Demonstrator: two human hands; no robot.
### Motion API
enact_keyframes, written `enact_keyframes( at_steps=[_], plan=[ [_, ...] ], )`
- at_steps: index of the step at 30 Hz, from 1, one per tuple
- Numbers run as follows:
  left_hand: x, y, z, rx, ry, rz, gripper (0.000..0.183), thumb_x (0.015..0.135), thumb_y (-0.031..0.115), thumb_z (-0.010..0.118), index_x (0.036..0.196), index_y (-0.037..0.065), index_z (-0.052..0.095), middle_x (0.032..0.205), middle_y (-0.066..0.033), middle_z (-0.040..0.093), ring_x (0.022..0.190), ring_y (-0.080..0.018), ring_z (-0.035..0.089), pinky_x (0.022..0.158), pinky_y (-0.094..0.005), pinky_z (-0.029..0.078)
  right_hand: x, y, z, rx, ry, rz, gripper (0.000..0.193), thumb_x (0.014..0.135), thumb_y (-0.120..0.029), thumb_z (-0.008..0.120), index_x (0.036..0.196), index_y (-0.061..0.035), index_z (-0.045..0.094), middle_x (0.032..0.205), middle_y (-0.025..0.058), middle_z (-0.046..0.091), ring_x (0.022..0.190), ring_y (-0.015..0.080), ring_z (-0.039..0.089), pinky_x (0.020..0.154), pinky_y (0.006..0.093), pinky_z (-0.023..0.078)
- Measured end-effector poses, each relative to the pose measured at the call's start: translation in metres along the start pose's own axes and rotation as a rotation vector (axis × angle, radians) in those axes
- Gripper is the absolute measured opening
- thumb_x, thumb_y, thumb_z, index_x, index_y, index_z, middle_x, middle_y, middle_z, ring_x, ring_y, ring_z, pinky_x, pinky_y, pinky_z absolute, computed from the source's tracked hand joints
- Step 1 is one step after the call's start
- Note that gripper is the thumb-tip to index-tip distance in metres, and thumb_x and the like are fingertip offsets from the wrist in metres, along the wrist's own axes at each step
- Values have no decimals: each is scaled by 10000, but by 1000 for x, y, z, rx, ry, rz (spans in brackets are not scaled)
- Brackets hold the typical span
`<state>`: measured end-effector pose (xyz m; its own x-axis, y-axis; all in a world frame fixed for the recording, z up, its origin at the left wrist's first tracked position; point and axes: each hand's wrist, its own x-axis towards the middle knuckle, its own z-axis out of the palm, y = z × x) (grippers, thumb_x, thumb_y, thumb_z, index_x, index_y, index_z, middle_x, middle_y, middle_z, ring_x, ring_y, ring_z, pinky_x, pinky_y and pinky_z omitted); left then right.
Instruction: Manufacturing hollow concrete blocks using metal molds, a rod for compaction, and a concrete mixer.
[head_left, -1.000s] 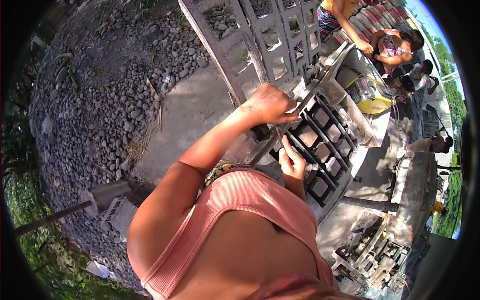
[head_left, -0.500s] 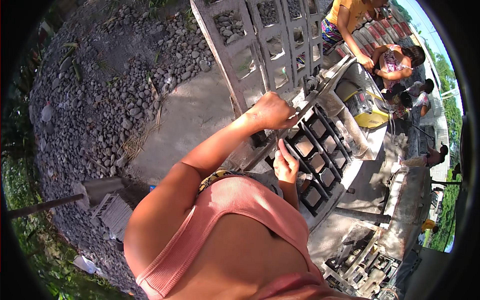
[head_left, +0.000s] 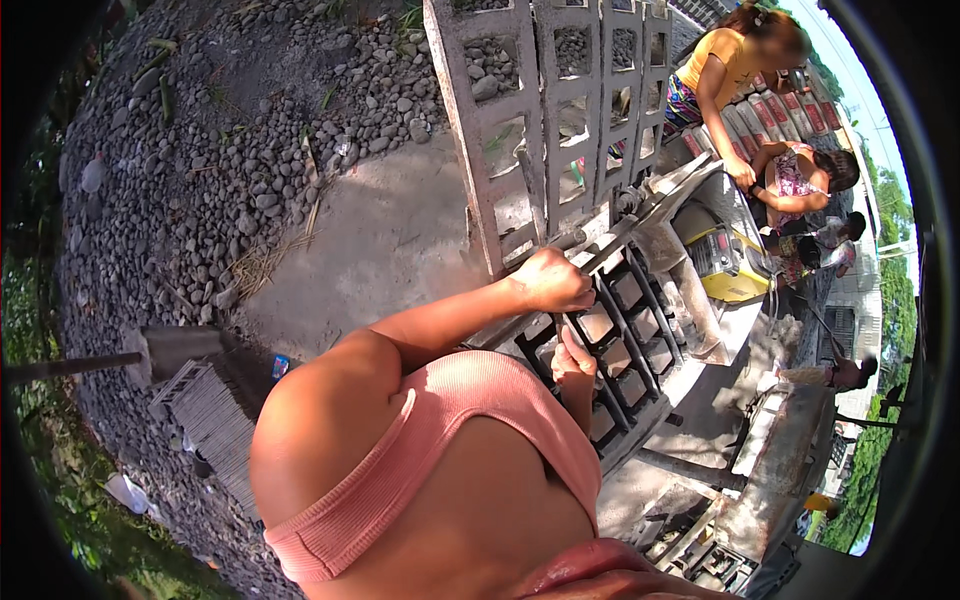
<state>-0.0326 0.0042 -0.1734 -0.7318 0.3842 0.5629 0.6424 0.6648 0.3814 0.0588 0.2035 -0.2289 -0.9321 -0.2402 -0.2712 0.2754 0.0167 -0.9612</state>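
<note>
One tight fist is all I see of the left hand point(head_left: 555, 281); around what, I can't tell. The right hand point(head_left: 573, 360) has its thumb raised, its grip hidden. Just beside them lies a dark barred frame point(head_left: 628, 339), likely heavy, stiff metal, best held by its outer edges.

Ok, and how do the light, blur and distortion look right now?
Head view: bright light on the left hand, dappled shadow on the ground to the right; head view: foliage at the left edge mostly dark; head view: the yellow-topped person's head blurred; head view: outer scene bowed within a black rim.
</note>
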Motion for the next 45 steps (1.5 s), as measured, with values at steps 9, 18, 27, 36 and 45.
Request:
enact_keyframes(
  at_steps=[9,18,27,36,45],
  plan=[
    [17,-9,-4,-21,105,68,341,762,336,572,538,78,569,468,-99,514,446,-291,548,450,-382,423,1,-11,14,112,55,-32,306,905,-147,566,1209,-135,588,566,-63,404,483,40,328,432,185,263],
    [-24,22,4,-27,22,144,388,817,339,573,529,87,519,434,-59,480,393,-248,493,436,-355,421,-45,28,3,18,4,-121,346,906,-92,519,1245,-27,533,589,-75,366,514,25,319,461,186,258],
    [5,15,-34,-92,54,43,419,838,385,538,536,97,495,459,-72,470,431,-272,499,449,-383,400,-60,-88,39,-135,29,88,398,926,-162,498,1313,-74,474,607,-75,344,505,21,277,446,174,238],
    [29,1,-88,-528,183,-285,419,774,418,559,546,67,541,475,-112,488,470,-316,516,461,-410,388,-75,-194,81,-233,-277,-89,523,960,-168,426,1408,21,233,736,-9,437,503,32,357,472,168,357],
    [10,-27,-70,-505,407,-184,414,761,270,621,494,49,395,442,-89,374,407,-262,377,446,-358,301,-43,-156,103,84,-246,181,507,933,-120,417,1401,-13,256,704,1,401,430,37,330,371,171,297]
  ],
)
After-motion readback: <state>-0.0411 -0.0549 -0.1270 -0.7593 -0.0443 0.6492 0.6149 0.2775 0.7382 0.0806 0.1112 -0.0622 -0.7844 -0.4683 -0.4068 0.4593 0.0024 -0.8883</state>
